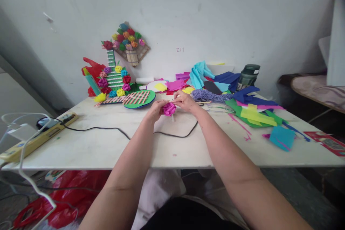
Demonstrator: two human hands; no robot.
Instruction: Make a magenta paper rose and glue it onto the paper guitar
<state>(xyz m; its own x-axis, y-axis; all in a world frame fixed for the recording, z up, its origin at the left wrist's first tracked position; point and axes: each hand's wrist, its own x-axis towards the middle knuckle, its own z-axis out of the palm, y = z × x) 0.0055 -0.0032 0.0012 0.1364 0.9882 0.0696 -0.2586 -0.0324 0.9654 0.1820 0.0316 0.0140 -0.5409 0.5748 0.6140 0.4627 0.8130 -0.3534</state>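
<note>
Matt, crinkled paper flower; smooth tabletop

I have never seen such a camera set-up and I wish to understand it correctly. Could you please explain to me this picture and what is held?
No machine works here: these are a person's own bare hands. The single picture comes from a camera worn on that person's head, looking forward and down. The left hand holds a magenta flower; the right hand has its fingers close together at the flower's edge, but whatever they pinch is too small to tell. On the white table, beyond the hands, lie coloured sheets and a bundle of purple yarn. To the left are a craft piece covered with flowers and, nearer, a power strip; to the right is a dark green bottle.
</note>
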